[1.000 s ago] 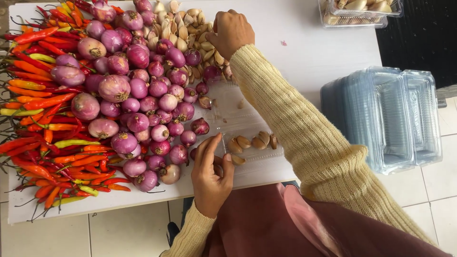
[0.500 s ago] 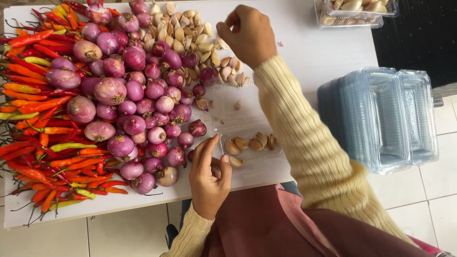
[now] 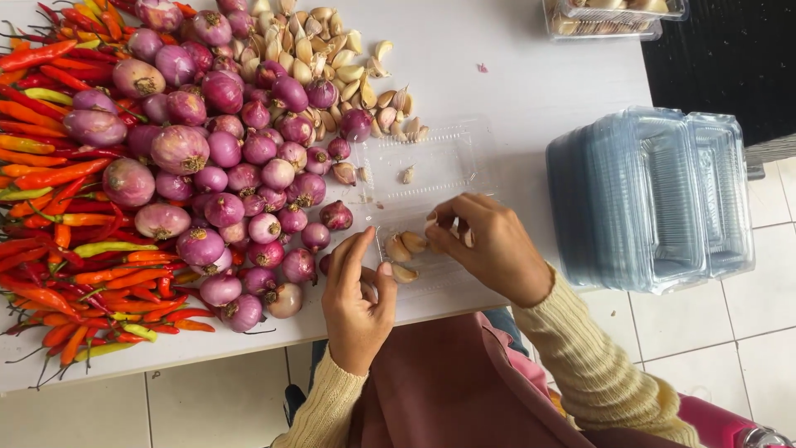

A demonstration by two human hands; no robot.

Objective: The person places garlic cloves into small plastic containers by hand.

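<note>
A clear plastic clamshell box (image 3: pixel 431 166) lies open on the white table (image 3: pixel 514 75). Its near half holds a few garlic cloves (image 3: pixel 400 249). My right hand (image 3: pixel 485 245) rests over that half, fingertips pinched at the cloves; whether it grips one I cannot tell. My left hand (image 3: pixel 356 294) touches the box's near left corner, fingers together, thumb by a clove. A single clove (image 3: pixel 408 174) lies in the far half. Loose garlic cloves (image 3: pixel 332 58) are heaped beyond the box.
A pile of purple shallots (image 3: pixel 232 166) and a spread of red, orange and green chillies (image 3: pixel 50 207) fill the table's left. A stack of empty clear boxes (image 3: pixel 647 199) sits at right. Filled boxes (image 3: pixel 613 17) stand at the far right corner. Tiled floor below.
My right hand came back from the far garlic heap to the near half of the box. The left hand stayed at the box's corner. The view has shifted closer.
</note>
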